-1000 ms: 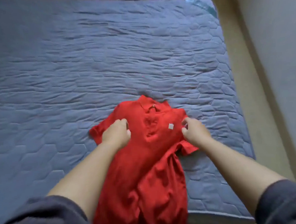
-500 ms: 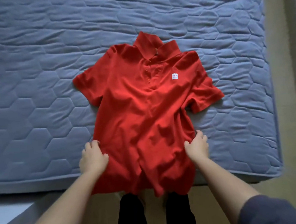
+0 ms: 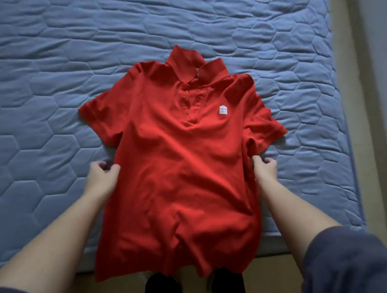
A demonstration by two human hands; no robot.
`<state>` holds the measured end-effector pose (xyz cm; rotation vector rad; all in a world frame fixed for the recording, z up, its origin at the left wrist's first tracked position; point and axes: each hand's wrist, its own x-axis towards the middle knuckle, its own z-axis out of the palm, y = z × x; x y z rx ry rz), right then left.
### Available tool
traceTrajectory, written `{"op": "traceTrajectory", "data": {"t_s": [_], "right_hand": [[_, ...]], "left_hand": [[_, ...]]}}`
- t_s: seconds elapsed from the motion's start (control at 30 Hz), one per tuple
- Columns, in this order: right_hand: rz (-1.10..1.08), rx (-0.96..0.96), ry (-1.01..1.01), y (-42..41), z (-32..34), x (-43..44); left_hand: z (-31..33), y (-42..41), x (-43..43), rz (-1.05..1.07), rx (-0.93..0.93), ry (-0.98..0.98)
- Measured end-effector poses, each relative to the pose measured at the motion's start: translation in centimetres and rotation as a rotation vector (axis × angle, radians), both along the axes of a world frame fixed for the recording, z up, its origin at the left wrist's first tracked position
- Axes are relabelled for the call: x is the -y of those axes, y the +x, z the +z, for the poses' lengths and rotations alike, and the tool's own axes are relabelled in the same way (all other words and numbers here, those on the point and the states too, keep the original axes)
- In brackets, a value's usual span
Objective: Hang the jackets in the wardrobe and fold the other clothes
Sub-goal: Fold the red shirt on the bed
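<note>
Your left hand (image 3: 102, 176) and right hand (image 3: 265, 168) have slid up the sides of the red shirt (image 3: 182, 169), from near the hem to just below the sleeves. They're well apart, at 9 and 3 o'clock, fingers curled, thumbs at the cloth edge; any pinch can't be told. It lies front up on the blue mattress (image 3: 50, 109), collar at 12, hem overhanging at 6.
</note>
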<state>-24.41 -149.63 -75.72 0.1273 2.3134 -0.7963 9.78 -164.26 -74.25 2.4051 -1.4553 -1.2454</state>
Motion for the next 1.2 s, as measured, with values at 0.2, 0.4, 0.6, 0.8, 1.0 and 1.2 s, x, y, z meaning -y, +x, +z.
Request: {"op": "traceTrajectory", "data": {"t_s": [0.2, 0.4, 0.6, 0.8, 1.0, 1.2], "right_hand": [[-0.305, 0.068, -0.287, -5.8, -3.7, 5.1], [-0.197, -0.369, -0.006, -11.8, -2.7, 5.8], [0.114, -0.479, 0.378, -13.5, -0.6, 6.1], [0.811, -0.663, 0.215, -10.4, -1.3, 12.5], [0.801, -0.471, 0.012, -11.3, -3.3, 17.4], [0.549, -0.675, -0.069, -14.7, -1.5, 20.0]], "left_hand": [[-4.4, -2.9, 8.8, 0.586, -0.581, -0.080], [-4.7, -0.7, 13.0, 0.540, -0.062, -0.414], [-2.9, -0.3, 14.8, 0.232, 0.266, -0.341], [-1.5, -6.4, 17.3, -0.682, 0.421, -0.548], [-3.8, -12.0, 21.1, -0.746, 0.285, -0.396], [-2.6, -14.1, 23.3, -0.455, 0.227, -0.538]]}}
